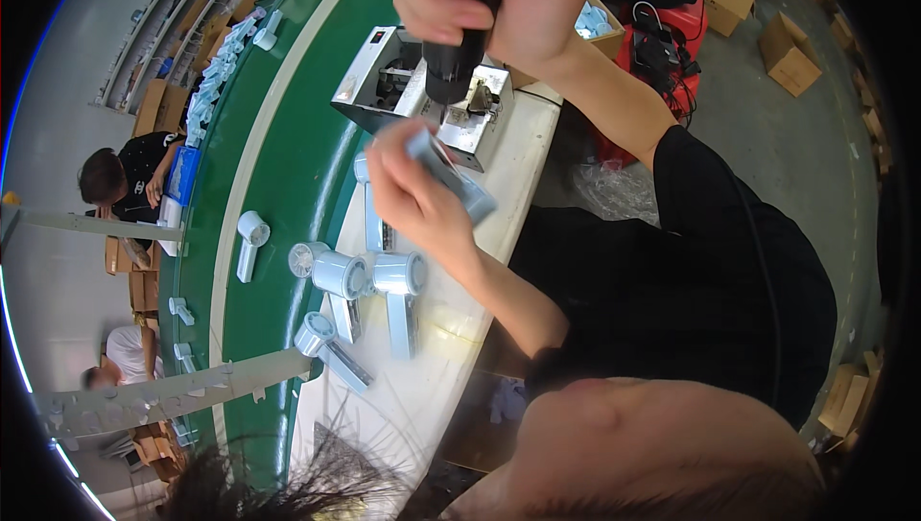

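In my right hand (542, 8), wrapped round its body, is a black electric screwdriver (449, 70) with its tip pointing down. Just below that tip, my left hand (408, 185) grips a light blue handheld fan (460, 180); the hand covers much of it and motion blurs it. Whether the bit touches the fan cannot be made out. Behind both hands stands a metal screw feeder (360, 65) with an open top. Several more light blue fans (341, 276) lie grouped beside my left hand on the white worktop (446, 319).
A green conveyor belt (273, 185) runs along the worktop, carrying a single fan (250, 238) and others farther off. Co-workers (129, 180) sit across it. A grey metal bar (173, 391) spans the belt. Cardboard boxes (789, 53) stand on the floor at right.
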Tool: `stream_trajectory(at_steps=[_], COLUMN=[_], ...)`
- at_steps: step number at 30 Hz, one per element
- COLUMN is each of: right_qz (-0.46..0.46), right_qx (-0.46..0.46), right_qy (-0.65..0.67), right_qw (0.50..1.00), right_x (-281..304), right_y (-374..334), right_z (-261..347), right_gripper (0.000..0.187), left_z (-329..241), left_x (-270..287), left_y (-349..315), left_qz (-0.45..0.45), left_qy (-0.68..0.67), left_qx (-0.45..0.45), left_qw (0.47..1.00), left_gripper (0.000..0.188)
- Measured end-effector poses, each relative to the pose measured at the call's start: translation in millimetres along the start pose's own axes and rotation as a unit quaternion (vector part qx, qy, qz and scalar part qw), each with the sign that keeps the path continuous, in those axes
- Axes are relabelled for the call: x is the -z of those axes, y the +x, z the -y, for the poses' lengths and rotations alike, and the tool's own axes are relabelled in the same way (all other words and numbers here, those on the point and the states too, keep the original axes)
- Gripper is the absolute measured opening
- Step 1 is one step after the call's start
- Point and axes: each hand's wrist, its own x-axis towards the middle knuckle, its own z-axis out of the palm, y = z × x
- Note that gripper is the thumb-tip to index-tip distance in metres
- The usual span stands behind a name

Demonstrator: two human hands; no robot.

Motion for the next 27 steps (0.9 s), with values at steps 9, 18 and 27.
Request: stream_trajectory(at_steps=[9,18,27], right_qz=[-0.04,-0.07,-0.076], right_qx=[0.016,-0.007,-0.029], right_qy=[-0.089,-0.297,-0.281], right_qw=[0.995,0.952,0.956], right_x=[34,72,89], right_y=[-10,-27,-39], right_z=[11,-20,-37], right_gripper=[0.052,0.046,0.043], left_z=[0,61,60], left_x=[8,6,7], left_y=[-5,-48,-49], left_qz=[-0.046,0.006,0.02], left_qy=[0.314,0.106,0.06], left_qx=[0.015,-0.084,-0.064], left_qw=[0.948,0.991,0.996], left_gripper=[0.027,0.059,0.059])
